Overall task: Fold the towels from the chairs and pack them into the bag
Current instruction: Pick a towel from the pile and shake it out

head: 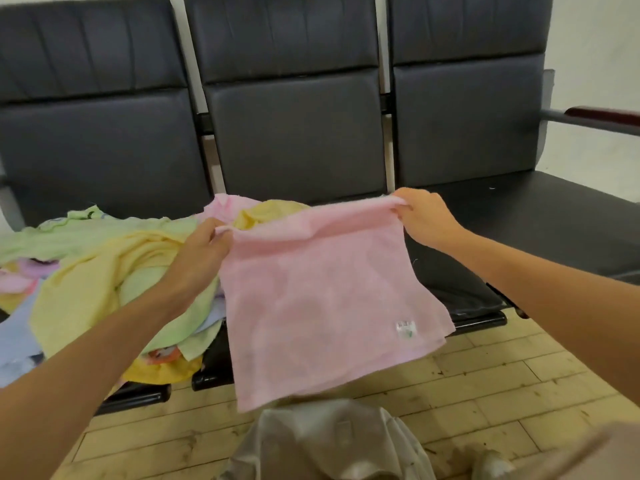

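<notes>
Towel-folding scene viewed from the head camera, looking down at 2 bare forearms reaching toward a row of 3 dark padded chairs (294,133). A pink towel (322,289) hangs in the air at the centre, in front of the middle seat, held by its top edge. The left hand (204,247) pinches the top left corner, fingers curled round the cloth. The right hand (422,216) pinches the top right corner the same way, slightly farther and higher, so the top edge slopes. The edge sags and rolls over a little between the 2 grips. A small white label (405,329) shows near the lower right corner, where the hem looks like 2 layers, so the towel may already be doubled, though this is hard to tell. To the left, a loose pile of towels (104,265) in green, yellow, blue and pink covers the left seat and spills onto the middle one. The right seat is bare, with an armrest (602,116) at far right. Near the bottom centre, on the tiled floor (519,375), sits crumpled grey fabric that is probably the bag (329,441); its opening cannot be made out. The step in hand appears to be folding the pink towel. To do it well, the hands would likely need to draw apart so the top edge goes taut and level, then meet corner to corner with hems aligned, and the bare right seat could serve for smoothing the fold flat before packing.
</notes>
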Demonstrator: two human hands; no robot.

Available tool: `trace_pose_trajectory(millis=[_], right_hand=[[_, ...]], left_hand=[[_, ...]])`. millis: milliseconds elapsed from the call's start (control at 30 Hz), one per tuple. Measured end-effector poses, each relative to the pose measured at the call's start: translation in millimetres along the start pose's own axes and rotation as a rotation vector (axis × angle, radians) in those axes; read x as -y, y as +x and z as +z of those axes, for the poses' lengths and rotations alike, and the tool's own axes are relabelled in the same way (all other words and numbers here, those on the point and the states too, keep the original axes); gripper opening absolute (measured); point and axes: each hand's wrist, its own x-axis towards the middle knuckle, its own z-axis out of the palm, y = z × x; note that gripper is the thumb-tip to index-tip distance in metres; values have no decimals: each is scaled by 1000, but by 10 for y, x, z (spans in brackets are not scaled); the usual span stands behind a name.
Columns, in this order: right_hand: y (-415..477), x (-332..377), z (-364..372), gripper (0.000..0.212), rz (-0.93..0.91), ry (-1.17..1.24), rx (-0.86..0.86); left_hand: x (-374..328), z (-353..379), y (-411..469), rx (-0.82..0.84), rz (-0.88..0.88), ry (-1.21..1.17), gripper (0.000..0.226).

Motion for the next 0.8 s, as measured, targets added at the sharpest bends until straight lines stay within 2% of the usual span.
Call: trace_pose_trajectory(millis=[100, 167, 233, 333, 500, 600, 700, 800], right_hand=[[-365, -178, 115, 23, -86, -90, 326], [-558, -311, 202, 22, -127, -159, 494], [-666, -379, 267, 23, -123, -147, 570], [-682, -412, 330, 25, -117, -138, 600], [-613, -490, 468, 28, -82, -146, 643], [-577, -471, 571, 31, -53, -157, 664], [-524, -445, 567, 36, -38, -135, 562], [-564, -455, 369, 38, -56, -30, 388]], left_hand=[[238, 119, -358, 215, -114, 28, 15], [434, 151, -545, 347, -136, 187, 14], [549, 168, -658, 410, -108, 375, 16], [633, 193, -727, 439, -18, 471, 22], [858, 224, -627, 466, 152, 593, 14], [855, 288, -518, 439, 162, 576, 12], [756, 324, -475, 316, 69, 462, 18], [628, 279, -538, 230, 72, 317, 16]])
